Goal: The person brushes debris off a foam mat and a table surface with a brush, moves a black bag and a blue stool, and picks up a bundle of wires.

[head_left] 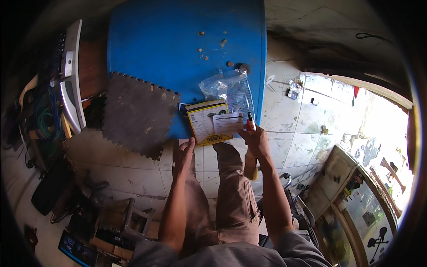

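Right grip (255,139): closed around a brush (251,169), clamped at mid-length. Tan bristles point down toward the lap below the fist; a red, white and dark end stands out above it, apparently the same tool's handle, though the fingers cover the join. Thumb side of this grip lies at the right end of a white slip (227,123); whether it also pinches the slip cannot be told.

Left grip (184,153): at the lower left corner of the box (202,126), thumb up and alongside the edge. Contact appears likely at the thumb; the fingers are largely turned from view, so cannot tell whether they close on the box or lie loose.

Box: yellow with a pale printed face, slightly tilted in plan, between the two grips. Location: near edge of the blue counter (155,35), its lower end reaching past that edge toward the lap. Slip lies across the right part of its face.

Surroundings: clear bag (240,89), crumpled, just beyond the box and to its right. Dark mat (133,115) with toothed edges to the left, overhanging the near edge. Farther back, a dark disc (243,68) and scattered crumbs (223,43).
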The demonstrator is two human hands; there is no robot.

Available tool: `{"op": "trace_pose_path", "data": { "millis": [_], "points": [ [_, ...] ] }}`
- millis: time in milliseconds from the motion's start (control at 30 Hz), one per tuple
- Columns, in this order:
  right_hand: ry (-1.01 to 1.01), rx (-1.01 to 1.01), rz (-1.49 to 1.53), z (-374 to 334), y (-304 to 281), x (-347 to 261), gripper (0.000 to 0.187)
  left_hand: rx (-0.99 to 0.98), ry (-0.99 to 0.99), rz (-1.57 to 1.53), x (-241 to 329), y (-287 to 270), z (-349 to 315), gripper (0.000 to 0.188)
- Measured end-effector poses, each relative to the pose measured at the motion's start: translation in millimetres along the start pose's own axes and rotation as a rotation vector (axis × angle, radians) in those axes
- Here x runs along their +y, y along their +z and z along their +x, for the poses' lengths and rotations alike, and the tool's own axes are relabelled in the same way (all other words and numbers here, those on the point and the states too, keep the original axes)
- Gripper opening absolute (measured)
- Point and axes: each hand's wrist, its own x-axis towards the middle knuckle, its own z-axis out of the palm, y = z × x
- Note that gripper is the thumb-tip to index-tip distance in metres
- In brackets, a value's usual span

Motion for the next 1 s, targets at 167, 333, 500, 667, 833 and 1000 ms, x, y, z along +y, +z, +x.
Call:
{"op": "trace_pose_path", "data": {
  "millis": [167, 333, 500, 667, 833, 1000],
  "points": [
    [0.022, 0.01, 0.108, -0.6, 5.3, 20.3, 0.028, -0.223, 0.093, -0.236, -12.8, 17.9, 22.2, 0.042],
    [-0.02, -0.012, 0.195, -5.7, -7.5, 28.3, 0.026, -0.282, 0.141, -0.311, -17.1, 21.2, 17.6, 0.036],
    [-0.079, -0.034, 0.072, -10.2, 7.4, 14.5, 0.026, -0.267, 0.168, -0.379, -21.6, 22.2, 7.6, 0.038],
    [-0.119, 0.067, -0.198, -10.7, 42.3, -1.0, 0.028, -0.277, 0.241, -0.161, -2.3, 26.3, 6.2, 0.048],
    [-0.103, 0.023, -0.073, -15.0, 45.6, 7.5, 0.031, -0.277, 0.266, -0.173, 5.0, 30.4, 8.3, 0.047],
    [0.013, 0.254, 0.077, -3.2, 4.0, 31.9, 0.031, -0.255, 0.334, -0.233, -19.4, 25.4, -10.9, 0.036]
  ]
}}
